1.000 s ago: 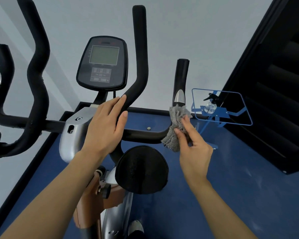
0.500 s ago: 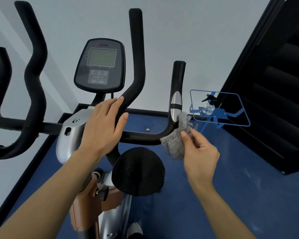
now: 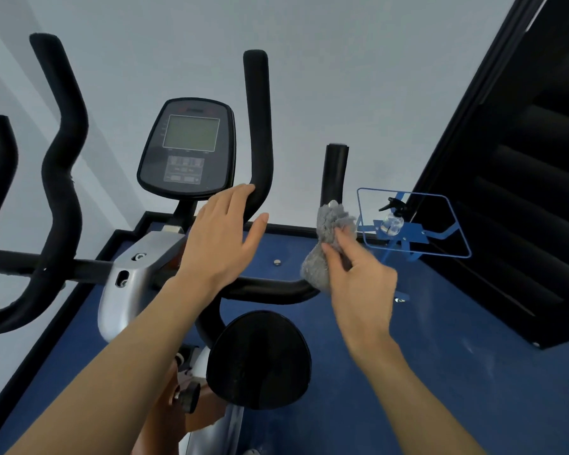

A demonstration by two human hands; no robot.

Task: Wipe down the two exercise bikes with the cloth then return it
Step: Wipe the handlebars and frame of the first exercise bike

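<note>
The right hand (image 3: 362,284) pinches a grey cloth (image 3: 326,247) between thumb and fingers (image 3: 334,254), pressing it against the short upright grip (image 3: 334,172) at the right end of the bike's (image 3: 135,284) handlebar. The cloth sits just past centre toward 3 o'clock, bunched around the lower part of that grip, its top edge hiding the grip's silver patch. The left hand (image 3: 220,244) lies flat and released, fingers spread, on the tall inner bar (image 3: 258,126) at centre, holding nothing. The console (image 3: 188,149) stands at 11 o'clock from the left hand, the black seat (image 3: 258,359) at 6 o'clock. A second bike's bars (image 3: 63,178) fill the 9 o'clock edge. A spray bottle (image 3: 391,218) rests on a blue rack (image 3: 414,224) just right of the cloth.
</note>
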